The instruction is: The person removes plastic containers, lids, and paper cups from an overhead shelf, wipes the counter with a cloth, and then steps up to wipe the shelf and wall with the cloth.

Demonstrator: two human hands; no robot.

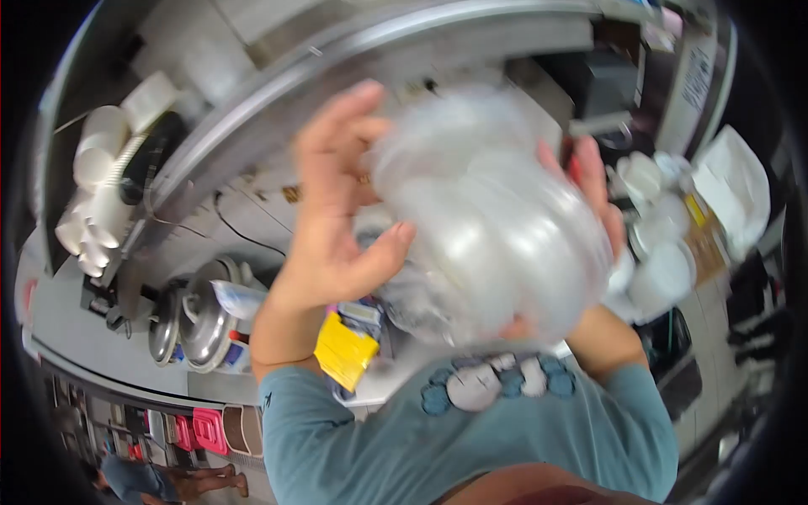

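A bulky, shiny bundle [497,227] of clear plastic, with whitish rounded shapes inside, is in front of my chest and blurred by motion. It looks like plastic-wrapped round containers, but I cannot tell their exact kind. My right hand [593,189] grips it from the right and below, its palm hidden behind the plastic. On the other side is my left hand [332,219], fingers spread and thumb pointing at the bundle; whether it touches the plastic is unclear. Crumpled clear film [421,307] hangs from the bundle's lower left.
Lidded metal pots [206,316] stand on the counter to the left, near a yellow packet [345,352]. Stacked white cups [101,147] are at upper left. White tubs [663,278] and a white bag [730,194] are on the right. Another person [139,480] is at lower left.
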